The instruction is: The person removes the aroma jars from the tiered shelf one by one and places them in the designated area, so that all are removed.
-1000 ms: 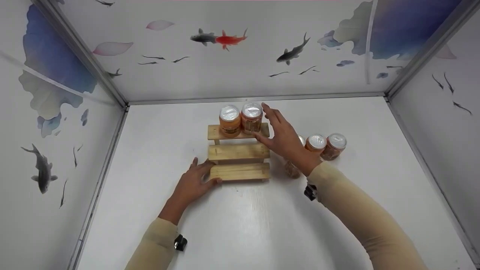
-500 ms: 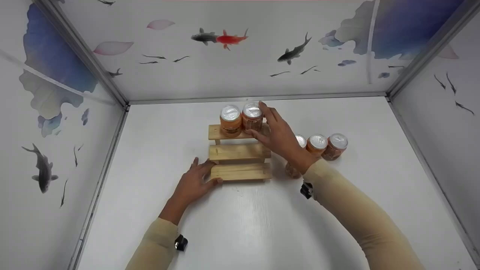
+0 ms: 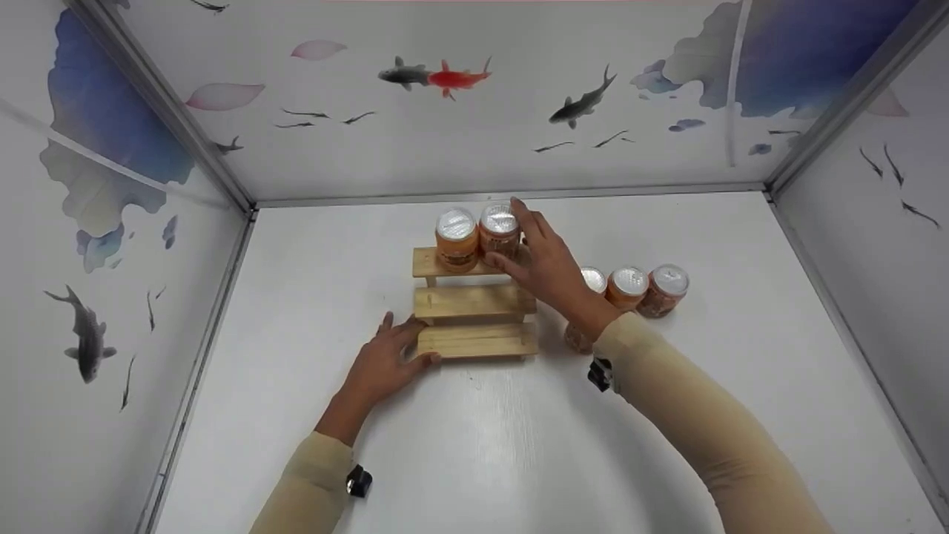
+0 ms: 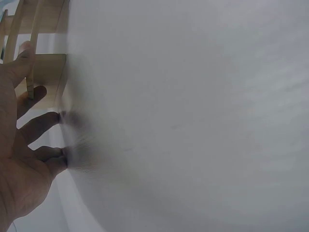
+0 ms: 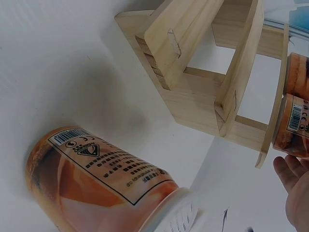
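A three-step wooden rack (image 3: 474, 302) stands mid-table. On its top step are two orange jars with silver lids, the left jar (image 3: 455, 239) and the right jar (image 3: 497, 230). My right hand (image 3: 532, 256) reaches over the rack, with straight fingers along the right jar's side and the thumb at its base. In the right wrist view that right jar (image 5: 295, 116) is at the frame edge above my palm (image 5: 294, 188). My left hand (image 3: 389, 354) lies flat on the table, thumb against the bottom step. The left wrist view shows the left hand's fingers (image 4: 41, 123) spread beside the rack (image 4: 46, 67).
More of the same jars stand on the table right of the rack: one near my wrist (image 3: 575, 337), close up in the right wrist view (image 5: 106, 183), and a row behind (image 3: 629, 285) (image 3: 666, 288). White walls with painted fish enclose the table (image 3: 519, 445).
My right hand moved left and closed the gap to the right jar on the top step, now touching it. The left hand and rack stayed put.
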Demonstrator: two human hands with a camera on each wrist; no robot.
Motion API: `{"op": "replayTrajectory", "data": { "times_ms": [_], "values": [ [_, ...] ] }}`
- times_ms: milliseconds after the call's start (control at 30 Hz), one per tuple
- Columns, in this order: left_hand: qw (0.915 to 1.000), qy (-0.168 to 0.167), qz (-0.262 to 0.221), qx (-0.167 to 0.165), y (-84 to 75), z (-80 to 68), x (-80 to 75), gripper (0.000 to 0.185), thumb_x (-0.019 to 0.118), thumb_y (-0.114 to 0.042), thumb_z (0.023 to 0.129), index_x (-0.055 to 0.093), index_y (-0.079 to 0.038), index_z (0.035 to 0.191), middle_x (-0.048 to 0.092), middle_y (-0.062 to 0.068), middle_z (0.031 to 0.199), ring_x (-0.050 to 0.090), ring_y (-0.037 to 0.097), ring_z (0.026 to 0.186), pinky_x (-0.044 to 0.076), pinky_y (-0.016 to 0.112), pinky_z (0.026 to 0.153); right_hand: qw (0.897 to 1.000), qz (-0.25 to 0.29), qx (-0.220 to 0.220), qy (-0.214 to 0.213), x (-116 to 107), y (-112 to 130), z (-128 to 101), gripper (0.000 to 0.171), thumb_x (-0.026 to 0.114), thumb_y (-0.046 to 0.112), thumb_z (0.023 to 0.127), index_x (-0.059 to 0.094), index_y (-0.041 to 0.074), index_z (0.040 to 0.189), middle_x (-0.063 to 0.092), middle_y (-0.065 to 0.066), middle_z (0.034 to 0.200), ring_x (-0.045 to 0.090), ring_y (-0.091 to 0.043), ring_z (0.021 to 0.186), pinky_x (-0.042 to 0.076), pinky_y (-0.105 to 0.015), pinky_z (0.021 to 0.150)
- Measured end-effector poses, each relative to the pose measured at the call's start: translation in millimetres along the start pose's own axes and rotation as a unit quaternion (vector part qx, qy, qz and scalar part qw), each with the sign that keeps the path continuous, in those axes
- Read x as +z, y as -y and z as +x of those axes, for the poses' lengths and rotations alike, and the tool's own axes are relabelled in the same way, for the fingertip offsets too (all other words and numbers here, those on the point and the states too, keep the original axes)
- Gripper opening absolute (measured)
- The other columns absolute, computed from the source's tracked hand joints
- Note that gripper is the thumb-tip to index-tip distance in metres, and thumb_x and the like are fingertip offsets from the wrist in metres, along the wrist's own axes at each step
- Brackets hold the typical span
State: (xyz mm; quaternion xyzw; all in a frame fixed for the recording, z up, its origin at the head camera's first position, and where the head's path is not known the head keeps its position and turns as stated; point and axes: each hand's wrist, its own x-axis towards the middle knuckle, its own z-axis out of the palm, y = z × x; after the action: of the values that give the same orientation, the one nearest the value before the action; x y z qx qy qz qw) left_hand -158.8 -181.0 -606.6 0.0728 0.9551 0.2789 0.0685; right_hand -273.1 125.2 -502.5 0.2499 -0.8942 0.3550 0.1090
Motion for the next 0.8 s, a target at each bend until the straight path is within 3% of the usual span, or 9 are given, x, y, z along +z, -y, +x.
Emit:
{"op": "replayTrajectory", "data": {
  "times_ms": [467,800],
  "values": [
    [0.9999,-0.003,0.000,0.012,0.0,-0.6,-1.8,0.079,0.066,-0.077,0.098,0.060,-0.030,0.161,0.051,0.005,0.171,0.029,0.052,0.167,0.042,0.076,0.121,1.000,0.009,0.021,-0.009,6.2,2.1,3.5,0.090,0.082,0.028,0.104,0.029,0.008,0.173,0.059,-0.024,0.147,0.071,-0.041,0.128,0.063,-0.050,0.107],
    [0.9998,-0.004,-0.002,0.017,2.1,0.0,-0.4,0.078,0.067,-0.076,0.098,0.061,-0.030,0.160,0.051,0.004,0.171,0.029,0.053,0.166,0.041,0.076,0.122,1.000,0.022,0.008,-0.020,8.1,3.2,3.4,0.089,0.083,0.022,0.103,0.030,0.005,0.172,0.058,-0.027,0.147,0.069,-0.044,0.131,0.063,-0.050,0.106]
  ]
}}
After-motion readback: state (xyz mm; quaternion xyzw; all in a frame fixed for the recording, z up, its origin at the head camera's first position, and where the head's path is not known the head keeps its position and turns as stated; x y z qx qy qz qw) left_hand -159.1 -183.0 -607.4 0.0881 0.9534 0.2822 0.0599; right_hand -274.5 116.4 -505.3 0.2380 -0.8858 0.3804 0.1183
